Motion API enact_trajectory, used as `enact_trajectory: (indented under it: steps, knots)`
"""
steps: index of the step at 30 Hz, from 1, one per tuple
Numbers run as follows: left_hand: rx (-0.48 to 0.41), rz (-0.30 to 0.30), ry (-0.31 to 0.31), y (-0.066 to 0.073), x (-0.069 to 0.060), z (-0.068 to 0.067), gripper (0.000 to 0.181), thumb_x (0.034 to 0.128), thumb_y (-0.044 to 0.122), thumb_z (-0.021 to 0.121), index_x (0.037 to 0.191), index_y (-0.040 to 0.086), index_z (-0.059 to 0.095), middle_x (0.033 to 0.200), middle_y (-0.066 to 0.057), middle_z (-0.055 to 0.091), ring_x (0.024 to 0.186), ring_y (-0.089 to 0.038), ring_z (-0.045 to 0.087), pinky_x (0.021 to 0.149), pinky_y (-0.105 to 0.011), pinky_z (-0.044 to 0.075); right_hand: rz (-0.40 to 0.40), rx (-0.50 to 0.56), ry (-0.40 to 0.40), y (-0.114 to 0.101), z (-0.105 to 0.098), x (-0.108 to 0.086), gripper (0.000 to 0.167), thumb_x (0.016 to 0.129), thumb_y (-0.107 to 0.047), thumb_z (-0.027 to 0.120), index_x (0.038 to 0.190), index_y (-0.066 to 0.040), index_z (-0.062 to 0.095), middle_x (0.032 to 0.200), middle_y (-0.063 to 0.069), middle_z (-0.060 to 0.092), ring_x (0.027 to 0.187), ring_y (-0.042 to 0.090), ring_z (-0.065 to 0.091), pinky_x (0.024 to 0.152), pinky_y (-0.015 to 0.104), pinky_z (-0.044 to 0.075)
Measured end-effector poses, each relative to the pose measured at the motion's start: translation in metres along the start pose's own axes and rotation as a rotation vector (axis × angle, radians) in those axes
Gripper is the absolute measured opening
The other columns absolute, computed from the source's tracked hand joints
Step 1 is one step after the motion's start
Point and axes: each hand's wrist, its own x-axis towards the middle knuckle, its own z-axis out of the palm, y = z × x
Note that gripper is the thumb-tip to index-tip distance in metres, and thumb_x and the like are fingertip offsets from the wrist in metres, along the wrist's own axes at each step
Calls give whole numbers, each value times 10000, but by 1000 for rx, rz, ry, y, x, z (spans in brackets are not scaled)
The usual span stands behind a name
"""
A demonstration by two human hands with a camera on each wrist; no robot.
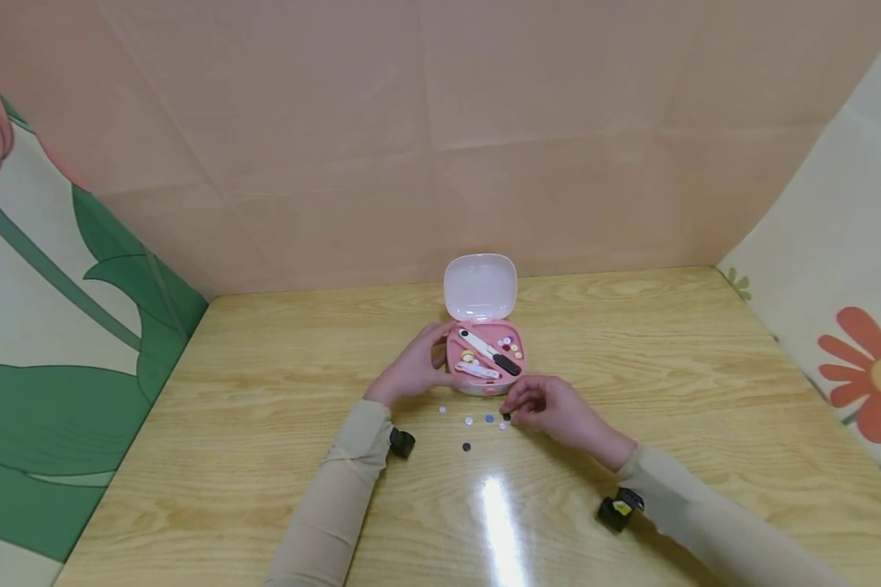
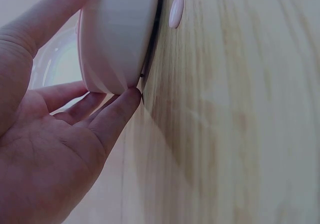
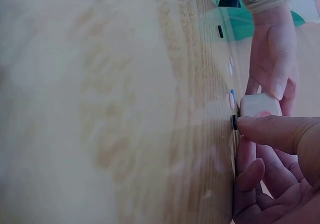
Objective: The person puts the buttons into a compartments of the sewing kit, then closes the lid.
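Note:
A small pink-and-white case (image 1: 487, 390) stands on the table, its white lid (image 1: 480, 287) raised. My left hand (image 1: 416, 364) grips its left side, thumb toward the front and fingers toward the back; the left wrist view shows fingertips against the case wall (image 2: 117, 39). In front of the case, my right hand (image 1: 551, 408) has thumb and curled fingers at a black button (image 3: 234, 122), the thumb tip touching it at table level. Nearby lie a blue button (image 1: 489, 418), several pale buttons (image 1: 469, 421) and another black button (image 1: 466, 447).
Inside the case lie a long white tool with a black end (image 1: 506, 364), several small buttons (image 1: 516, 348) and a white-and-pink item (image 1: 477, 370). The wooden table (image 1: 279, 383) meets a plain back wall (image 1: 323, 204). Patterned panels stand at both sides.

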Motion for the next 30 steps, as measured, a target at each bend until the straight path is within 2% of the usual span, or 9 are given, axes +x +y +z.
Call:
enact_trajectory:
  steps: [4,8,12,17,24,30]
  knots:
    - [-26,-15,-20,-4,3,-1,923,732,4,811,1481,4,272,1410,-214,311,1333,-353,341,1105,-383,343,-8,2,1,-1,0,0,199,770,144,666,935,34,641,909,122,690,854,258,642,713,253,562]
    - [-20,-11,-6,-19,9,0,935,724,36,825,1488,56,288,1406,-163,328,1332,-317,350,1101,-347,349,3,7,0,0,1,0,209,765,150,668,931,27,640,903,119,688,851,254,639,717,254,561]
    - [-3,-2,9,-27,12,0,933,707,73,842,1481,107,322,1374,-96,361,1312,-267,382,1082,-294,369,12,11,-4,0,1,0,208,767,143,673,931,20,636,894,123,682,841,264,631,707,256,560]
    - [4,-5,23,-27,12,1,935,694,99,852,1474,113,337,1351,-45,377,1299,-233,400,1064,-255,381,20,9,2,-1,0,-1,217,768,139,681,941,16,637,903,123,679,846,275,622,686,256,552]
    - [5,-10,22,-28,12,1,957,687,110,856,1481,113,322,1373,-66,366,1308,-249,391,1070,-273,378,33,-44,1,0,0,0,218,765,134,686,918,-12,634,875,86,675,818,223,615,677,252,554]
    - [14,-17,24,-27,11,1,946,692,112,854,1478,119,328,1367,-50,370,1302,-234,403,1052,-237,390,26,-16,-8,1,-2,0,214,767,112,710,930,2,626,874,102,666,816,220,616,689,261,566]
